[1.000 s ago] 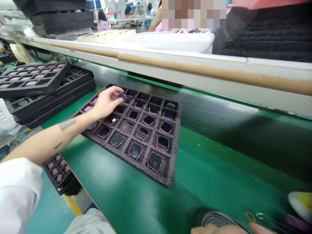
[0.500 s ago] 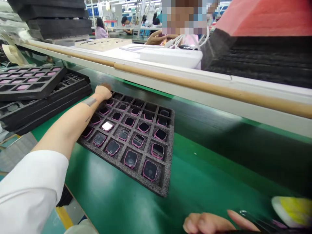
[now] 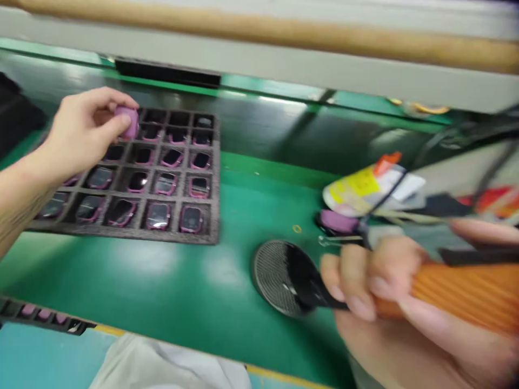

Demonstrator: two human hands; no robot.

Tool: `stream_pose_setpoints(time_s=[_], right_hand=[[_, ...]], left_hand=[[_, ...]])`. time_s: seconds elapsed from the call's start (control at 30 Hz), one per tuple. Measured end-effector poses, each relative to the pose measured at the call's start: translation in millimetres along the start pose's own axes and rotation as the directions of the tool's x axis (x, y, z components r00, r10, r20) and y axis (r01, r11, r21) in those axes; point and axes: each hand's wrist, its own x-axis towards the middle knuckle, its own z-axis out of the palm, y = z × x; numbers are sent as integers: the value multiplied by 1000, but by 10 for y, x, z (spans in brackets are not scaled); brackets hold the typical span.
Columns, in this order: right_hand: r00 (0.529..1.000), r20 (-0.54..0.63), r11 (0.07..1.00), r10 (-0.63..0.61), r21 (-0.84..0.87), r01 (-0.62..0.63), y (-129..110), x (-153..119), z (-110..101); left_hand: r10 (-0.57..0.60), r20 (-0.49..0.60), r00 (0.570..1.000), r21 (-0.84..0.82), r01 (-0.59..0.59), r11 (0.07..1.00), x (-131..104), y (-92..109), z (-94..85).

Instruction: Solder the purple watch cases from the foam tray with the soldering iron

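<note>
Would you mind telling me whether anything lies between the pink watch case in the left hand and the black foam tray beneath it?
Nothing visible does: the left hand holds the pink watch case just above the black foam tray.

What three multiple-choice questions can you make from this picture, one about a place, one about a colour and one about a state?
1. Where does the dark foam tray of pink-rimmed watch bodies lie?
A. on the green belt
B. on the upper shelf
C. on a chair

2. What colour is the handle of the tool in the right hand?
A. blue
B. orange
C. white

3. In what state is the left hand?
A. flat on the belt
B. pinching a small pink watch body
C. holding scissors

Answers:
1 A, the green belt shows all around the tray.
2 B, the ribbed grip is orange.
3 B, the fingers close on the pink watch body above the tray.
</note>
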Motion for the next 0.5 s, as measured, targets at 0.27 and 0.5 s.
stream_pose_setpoints(time_s=[0.27, 0.5], right_hand=[[990, -55, 989, -130, 62, 134, 287, -72, 132], [987, 3, 987, -158, 7, 158, 309, -139, 151]], left_hand=[[483, 599, 639, -572, -81, 816, -1568, 1218, 989], [598, 517, 613, -396, -448, 802, -1707, 1061, 1369]])
